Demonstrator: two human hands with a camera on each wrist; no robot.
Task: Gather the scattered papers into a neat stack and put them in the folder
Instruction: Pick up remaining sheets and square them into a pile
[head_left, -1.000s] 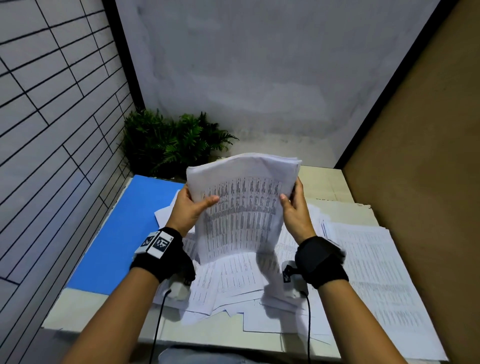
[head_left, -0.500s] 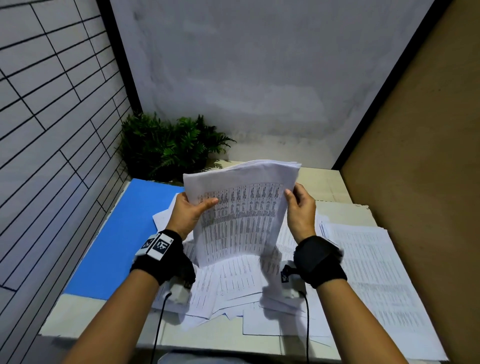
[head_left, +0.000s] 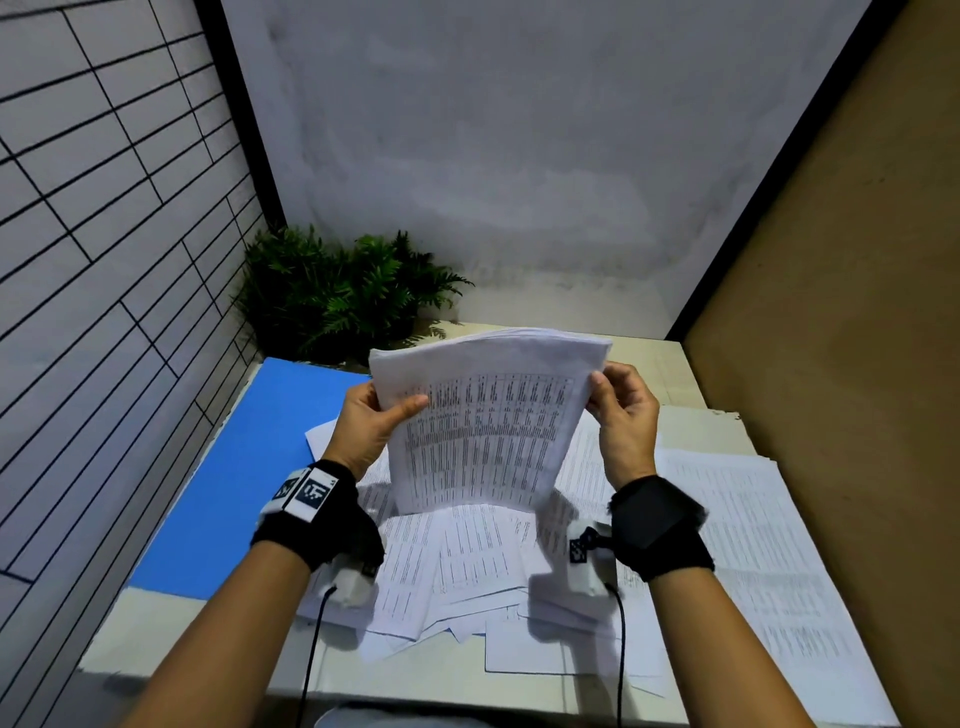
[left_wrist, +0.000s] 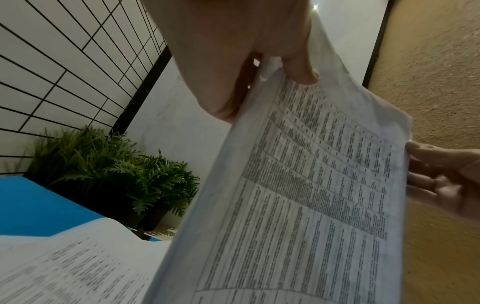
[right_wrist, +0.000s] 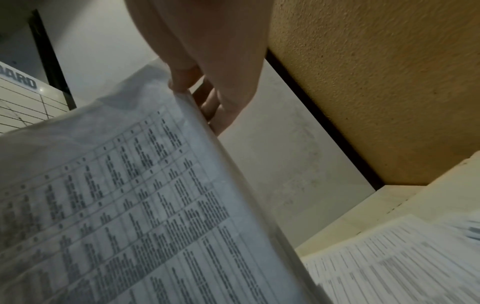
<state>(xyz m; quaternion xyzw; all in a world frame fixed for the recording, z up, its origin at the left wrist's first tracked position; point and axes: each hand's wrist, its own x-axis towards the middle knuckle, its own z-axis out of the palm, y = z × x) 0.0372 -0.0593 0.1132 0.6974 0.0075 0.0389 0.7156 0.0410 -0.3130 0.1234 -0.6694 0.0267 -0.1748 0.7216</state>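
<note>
Cream-coloured bench (head_left: 680, 374) carries everything: a flat blue folder (head_left: 249, 467) lies along its left side, and loose white printed papers (head_left: 737, 525) are scattered over the middle and right, some overlapping the folder's edge. Dark green fern-like plant (head_left: 343, 291) stands at the back left corner. Above the scatter, a gathered white paper stack (head_left: 488, 426) printed with tables is held upright, its top edge curling away. Left hand (head_left: 366, 423) grips the stack's left edge, thumb on the front; right hand (head_left: 623, 415) pinches its right edge, fingers (right_wrist: 207, 102) curled behind.
</note>
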